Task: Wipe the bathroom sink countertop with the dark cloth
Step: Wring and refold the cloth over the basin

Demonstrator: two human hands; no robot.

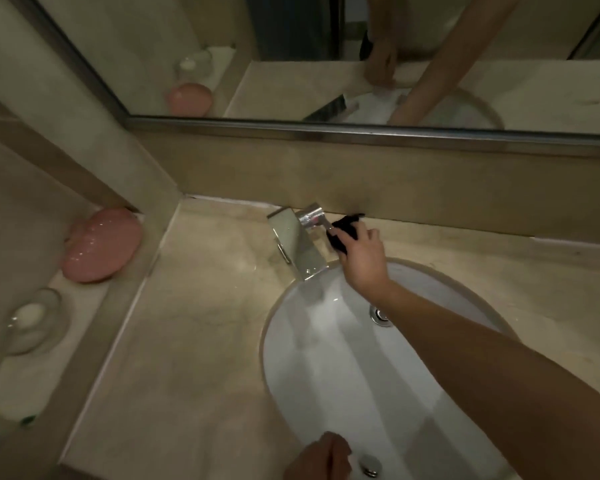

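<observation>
Right hand point(362, 259) fingers point(343, 233) grasping dark cloth point(342, 232), pressed on desk point(201, 306) behind faucet point(300, 244), against back wall. Left hand point(317, 457) at sink point(343, 358) front rim, fingers curled; grasp unclear.

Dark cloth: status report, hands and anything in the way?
Right hand grips dark cloth behind the chrome faucet, at the backsplash. Left hand rests on the sink's near rim, holding nothing visible. Faucet crowds the cloth.

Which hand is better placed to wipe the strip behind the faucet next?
Right. The right hand already holds the dark cloth beside the chrome faucet, near the back wall. The left hand rests at the white sink's front rim, holding no cloth.
</observation>
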